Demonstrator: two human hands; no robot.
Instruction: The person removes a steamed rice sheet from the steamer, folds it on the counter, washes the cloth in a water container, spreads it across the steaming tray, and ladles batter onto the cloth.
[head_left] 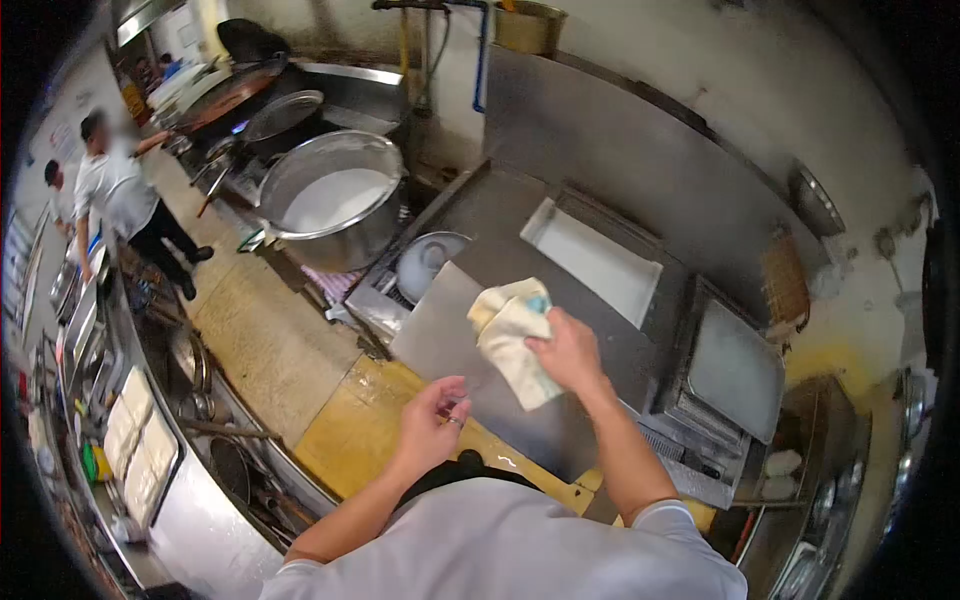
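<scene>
- Right hand (572, 350) grasps a folded cream cloth (512, 345) with a bluish patch; fingers closed on its edge.
- Cloth is over the grey metal bench (440, 335) in front of the person; can't tell if it touches the surface.
- Left hand (437, 412) holds nothing visible, fingers loosely curled, near the bench's edge, apart from the cloth.
- Beyond the cloth: long white-surfaced tray (592, 262); to the right, another tray (738, 370), pale inside.
- Left of the bench: round lid (428, 265), then big metal pot (345, 248) with white contents.
- Far left: co-worker in white top (118, 195), standing near woks.
</scene>
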